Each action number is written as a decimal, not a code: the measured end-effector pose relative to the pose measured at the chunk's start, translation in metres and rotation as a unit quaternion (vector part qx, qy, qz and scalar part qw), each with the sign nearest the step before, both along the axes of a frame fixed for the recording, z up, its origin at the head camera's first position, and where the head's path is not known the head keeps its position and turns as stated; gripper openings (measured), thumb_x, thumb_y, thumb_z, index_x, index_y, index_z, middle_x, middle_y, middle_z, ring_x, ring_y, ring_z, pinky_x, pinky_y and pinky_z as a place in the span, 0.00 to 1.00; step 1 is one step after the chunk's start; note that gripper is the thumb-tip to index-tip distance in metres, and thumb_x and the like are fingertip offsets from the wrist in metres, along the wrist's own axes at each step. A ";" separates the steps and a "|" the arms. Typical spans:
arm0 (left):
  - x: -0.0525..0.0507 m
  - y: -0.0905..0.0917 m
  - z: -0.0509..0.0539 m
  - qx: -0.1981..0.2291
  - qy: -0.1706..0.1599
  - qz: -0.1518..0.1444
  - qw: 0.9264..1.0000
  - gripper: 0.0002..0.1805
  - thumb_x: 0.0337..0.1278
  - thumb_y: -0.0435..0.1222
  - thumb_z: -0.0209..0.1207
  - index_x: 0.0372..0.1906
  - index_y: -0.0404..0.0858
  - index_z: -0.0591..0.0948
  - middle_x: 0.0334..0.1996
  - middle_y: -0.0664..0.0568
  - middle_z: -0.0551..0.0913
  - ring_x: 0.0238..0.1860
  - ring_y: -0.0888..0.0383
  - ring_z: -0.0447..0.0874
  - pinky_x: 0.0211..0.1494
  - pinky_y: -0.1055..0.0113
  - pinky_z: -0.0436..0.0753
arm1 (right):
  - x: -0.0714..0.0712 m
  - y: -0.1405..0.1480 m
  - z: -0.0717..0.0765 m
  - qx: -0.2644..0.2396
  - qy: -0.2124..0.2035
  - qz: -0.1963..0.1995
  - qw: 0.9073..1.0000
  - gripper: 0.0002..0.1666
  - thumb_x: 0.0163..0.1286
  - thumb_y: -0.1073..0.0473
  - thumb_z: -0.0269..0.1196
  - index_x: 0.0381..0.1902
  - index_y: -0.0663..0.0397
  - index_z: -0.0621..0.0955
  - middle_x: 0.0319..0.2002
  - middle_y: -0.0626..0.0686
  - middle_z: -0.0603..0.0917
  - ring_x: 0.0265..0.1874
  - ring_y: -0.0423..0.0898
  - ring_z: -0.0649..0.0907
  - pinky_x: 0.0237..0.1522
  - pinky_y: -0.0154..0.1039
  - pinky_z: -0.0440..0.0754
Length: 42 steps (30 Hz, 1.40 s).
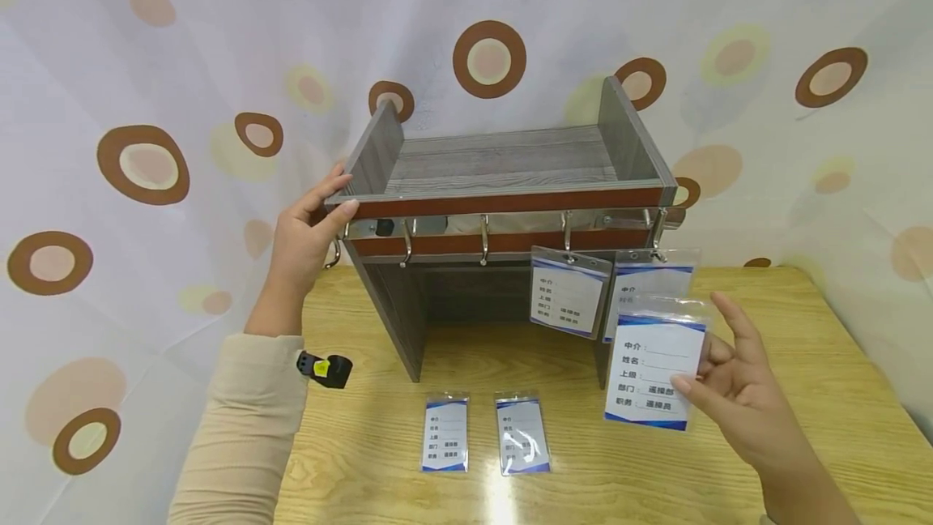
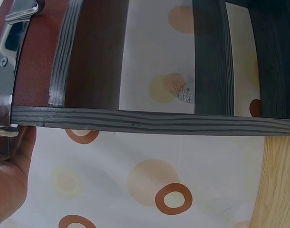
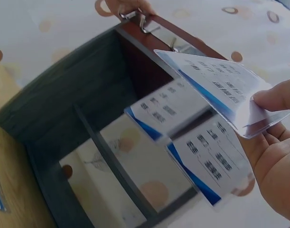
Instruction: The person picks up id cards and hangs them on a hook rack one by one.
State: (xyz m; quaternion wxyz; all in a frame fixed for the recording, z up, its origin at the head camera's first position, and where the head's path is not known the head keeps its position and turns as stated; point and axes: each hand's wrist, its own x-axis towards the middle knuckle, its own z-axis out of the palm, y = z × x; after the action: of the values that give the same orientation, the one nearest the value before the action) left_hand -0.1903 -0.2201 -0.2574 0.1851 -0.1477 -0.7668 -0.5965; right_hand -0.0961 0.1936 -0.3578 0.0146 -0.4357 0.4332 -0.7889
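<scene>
My right hand point(image 1: 751, 395) pinches a clear-sleeved name badge point(image 1: 656, 367) between thumb and fingers, its printed white face with blue edges towards me. Right behind it, two similar badges hang from hooks: one badge point(image 1: 568, 294) on a middle-right hook, the other point(image 1: 656, 266) on the far-right hook, partly covered by the held one. With my left hand point(image 1: 302, 237) I grip the front left corner of a grey wooden shelf rack point(image 1: 503, 159), thumb on the front edge. In the left wrist view, that hand point(image 2: 14, 183) shows only in part beside the rack's side edge.
Two more badges lie on the wooden table point(image 1: 379, 444) before the rack, a left badge point(image 1: 445, 434) and a right badge point(image 1: 522, 434). A metal hook rail point(image 1: 452, 224) with several hooks runs along the rack's front. A patterned cloth point(image 1: 554, 6) hangs behind.
</scene>
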 end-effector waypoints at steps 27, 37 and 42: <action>-0.001 -0.001 0.001 0.015 -0.021 -0.014 1.000 0.21 0.53 0.36 0.55 0.54 0.36 0.72 0.61 0.52 0.61 0.62 0.60 0.52 0.60 0.63 0.57 | -0.017 -0.071 0.027 0.047 -0.025 -0.156 0.986 0.41 0.52 0.86 0.47 0.62 0.55 0.55 0.36 0.54 0.74 0.35 0.44 0.77 0.33 0.32 0.77; -0.002 0.002 0.001 -0.002 -0.027 -0.024 0.999 0.22 0.54 0.37 0.55 0.55 0.35 0.70 0.62 0.51 0.59 0.62 0.60 0.51 0.59 0.61 0.58 | -0.025 -0.095 0.040 0.078 -0.034 -0.200 0.976 0.36 0.49 0.86 0.49 0.54 0.52 0.64 0.26 0.51 0.65 0.25 0.40 0.65 0.25 0.27 0.66; -0.003 0.002 0.001 0.001 -0.026 -0.019 0.999 0.22 0.54 0.37 0.55 0.55 0.35 0.71 0.62 0.50 0.59 0.62 0.61 0.52 0.59 0.61 0.58 | -0.032 -0.106 0.049 0.114 -0.051 -0.213 0.969 0.32 0.51 0.84 0.50 0.49 0.50 0.67 0.26 0.53 0.65 0.22 0.40 0.63 0.21 0.28 0.63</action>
State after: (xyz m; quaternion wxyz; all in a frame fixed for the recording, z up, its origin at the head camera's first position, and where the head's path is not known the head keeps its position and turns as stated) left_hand -0.1937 -0.2179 -0.2568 0.1541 -0.1470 -0.7679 -0.6041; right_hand -0.1284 0.0880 -0.3092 -0.0815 -0.2881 0.6019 -0.7403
